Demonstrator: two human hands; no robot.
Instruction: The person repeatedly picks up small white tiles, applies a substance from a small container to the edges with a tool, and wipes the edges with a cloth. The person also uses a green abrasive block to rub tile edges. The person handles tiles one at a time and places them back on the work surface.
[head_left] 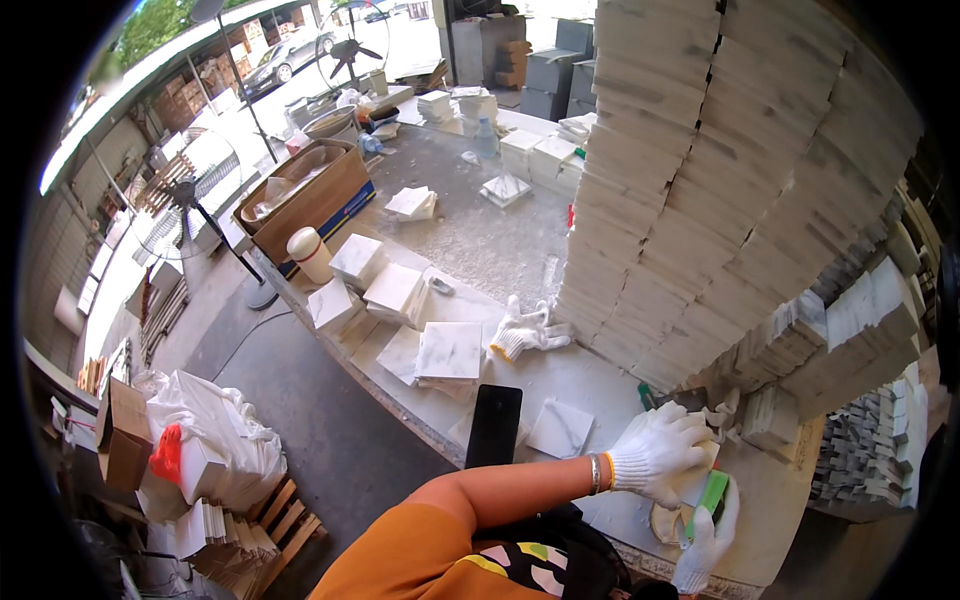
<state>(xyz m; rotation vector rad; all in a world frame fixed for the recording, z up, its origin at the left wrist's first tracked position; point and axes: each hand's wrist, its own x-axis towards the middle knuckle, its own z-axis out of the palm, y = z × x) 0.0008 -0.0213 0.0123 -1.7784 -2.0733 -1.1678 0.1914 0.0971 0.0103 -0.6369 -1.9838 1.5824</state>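
Within curled, grasping fingers of white-gloved right hand (710,545): green rectangular block (711,494), probably light, stiff; best held by long sides. Under fingers of white-gloved left hand (660,456), grip indeterminable: pale flat slab (697,488), likely brittle.

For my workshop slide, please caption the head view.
White-gloved right hand holds a green rectangular block, left hand close by, near a tall stack of whitish stone tiles.

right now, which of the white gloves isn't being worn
The white glove lying on the table, just left of the tall tile stack; the other two are worn on the left hand and right hand.
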